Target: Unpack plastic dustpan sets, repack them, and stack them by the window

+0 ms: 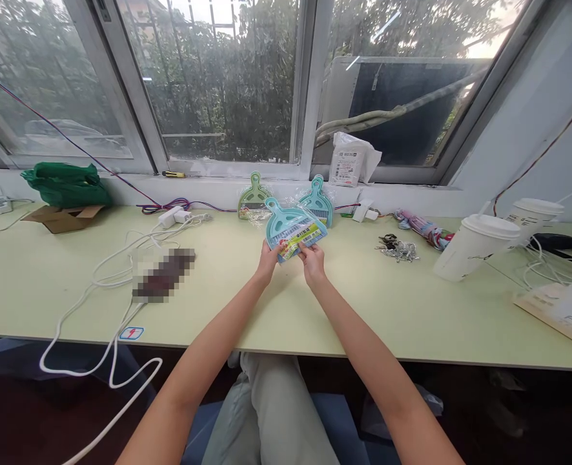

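Both my hands hold a light-blue dustpan and brush set [293, 227] in clear packaging with a printed label, tilted above the table. My left hand [267, 259] is closed on its lower left edge. On the lower right part, my right hand [312, 261] pinches the label edge. Behind it, a green dustpan set [255, 197] leans upright against the wall below the window. Another blue dustpan set [318, 197] leans there too, partly hidden by the held one.
White cups with lids [474, 242] stand at the right beside a bunch of small metal pieces [399, 248]. White cables [102, 281] loop over the left side, near a blurred dark object [164, 274]. A cardboard box [66, 217] and green bag [66, 184] sit at the back left.
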A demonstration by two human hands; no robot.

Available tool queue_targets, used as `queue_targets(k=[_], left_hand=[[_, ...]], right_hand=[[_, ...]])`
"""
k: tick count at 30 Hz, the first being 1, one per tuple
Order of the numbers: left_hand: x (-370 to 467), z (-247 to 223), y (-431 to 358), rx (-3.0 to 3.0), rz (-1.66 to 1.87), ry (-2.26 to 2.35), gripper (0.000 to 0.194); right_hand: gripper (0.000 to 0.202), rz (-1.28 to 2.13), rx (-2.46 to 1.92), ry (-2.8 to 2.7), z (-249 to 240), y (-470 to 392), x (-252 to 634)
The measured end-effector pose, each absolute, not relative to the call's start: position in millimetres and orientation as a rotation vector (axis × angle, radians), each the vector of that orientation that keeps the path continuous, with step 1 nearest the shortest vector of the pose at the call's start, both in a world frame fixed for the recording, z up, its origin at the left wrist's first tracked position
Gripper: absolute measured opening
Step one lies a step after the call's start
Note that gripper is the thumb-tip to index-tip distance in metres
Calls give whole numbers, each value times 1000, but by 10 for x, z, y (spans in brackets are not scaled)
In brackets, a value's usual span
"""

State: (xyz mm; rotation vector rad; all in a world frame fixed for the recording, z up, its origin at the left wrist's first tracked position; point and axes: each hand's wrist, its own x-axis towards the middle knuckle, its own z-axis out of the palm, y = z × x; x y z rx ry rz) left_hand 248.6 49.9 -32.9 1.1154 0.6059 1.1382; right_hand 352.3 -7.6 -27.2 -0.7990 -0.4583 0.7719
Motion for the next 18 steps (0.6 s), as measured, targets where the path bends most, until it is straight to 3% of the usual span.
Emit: queue_targets(k=[3, 5, 11, 13, 16, 18], left_hand=[[2507, -336, 496, 1120, 1218, 631, 40], [2510, -326, 477, 1184, 1255, 621, 43], [2370, -190, 401, 1794, 1668, 902, 94], [2289, -123, 386, 2094, 1783, 1057, 82], [2212, -69, 382, 2500, 1682, 1160, 40], [2207, -79, 395, 2632, 1609, 1211, 29]], right_hand=[[20, 805, -764, -476, -268, -87, 3492], [21, 820, -742, -482, -274, -88, 3487], [30, 753, -785, -514, -298, -79, 3563], [33, 709, -837, -549, -291, -76, 3580], [36, 677, -923, -660, -274, -69, 3560], [38, 672, -953, -746, -266, -65, 3524]])
